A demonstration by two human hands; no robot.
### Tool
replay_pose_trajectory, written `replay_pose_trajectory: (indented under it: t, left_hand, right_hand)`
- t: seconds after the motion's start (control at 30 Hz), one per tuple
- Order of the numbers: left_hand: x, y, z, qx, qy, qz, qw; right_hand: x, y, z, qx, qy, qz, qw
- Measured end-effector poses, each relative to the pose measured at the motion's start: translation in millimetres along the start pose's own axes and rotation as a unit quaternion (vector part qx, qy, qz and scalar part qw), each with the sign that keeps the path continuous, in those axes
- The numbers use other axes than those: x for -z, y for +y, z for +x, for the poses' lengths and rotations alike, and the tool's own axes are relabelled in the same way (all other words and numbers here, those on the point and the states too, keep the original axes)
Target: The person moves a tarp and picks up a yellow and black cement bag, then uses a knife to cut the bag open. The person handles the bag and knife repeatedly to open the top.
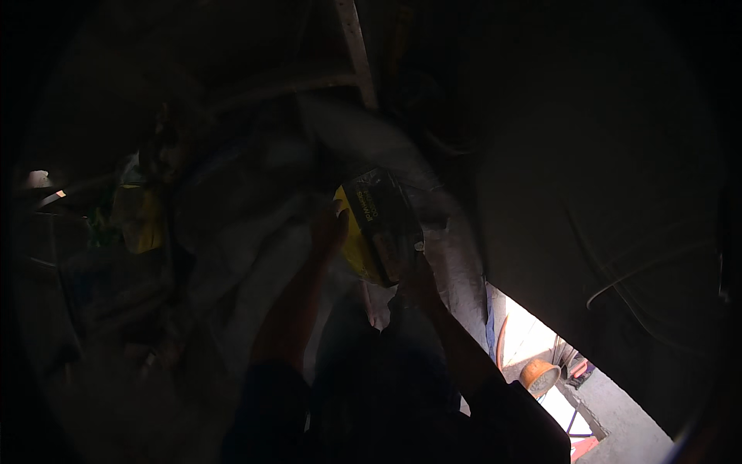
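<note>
A black and yellow box-shaped package [379,220] with printing on its dark face is held out in front of me, tilted. My left hand [330,226] grips its yellow left side, the thumb near the upper edge. My right hand [417,277] holds the lower right corner, with a thumbnail showing bright against the dark side. Most of the fingers of both hands are lost in shadow or behind the package. Pale crumpled sheeting or sacks [263,263] lie beneath and around it, too dark to make out well.
The space is very dark. A pale upright bar [355,50] stands at the far middle. Something yellow [143,216] hangs or lies at the left. Thin wires [630,278] curve at the right. Through a bright opening at lower right, an orange bowl [539,377] shows.
</note>
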State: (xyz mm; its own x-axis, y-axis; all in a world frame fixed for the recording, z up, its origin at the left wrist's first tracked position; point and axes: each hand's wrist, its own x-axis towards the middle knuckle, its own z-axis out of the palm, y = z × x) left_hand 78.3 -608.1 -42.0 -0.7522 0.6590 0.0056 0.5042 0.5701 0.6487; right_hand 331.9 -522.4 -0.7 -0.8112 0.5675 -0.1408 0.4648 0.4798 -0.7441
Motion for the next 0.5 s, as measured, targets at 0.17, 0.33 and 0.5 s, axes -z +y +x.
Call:
replay_pose_trajectory:
  t: [0.17, 0.33, 0.5]
  left_hand:
    - [-53, -29, 65, -0.079, -0.01, 0.098, 0.992]
    - [-86, -69, 98, -0.043, -0.179, 0.111, 0.977]
    - [-88, -82, 114, 0.058, -0.182, -0.12, 0.974]
  right_hand:
    - [-39, 38, 103, -0.012, -0.094, -0.045, 0.994]
    - [-86, 63, 143, -0.115, -0.061, 0.104, 0.986]
    - [-113, 69, 172, -0.154, -0.023, 0.106, 0.982]
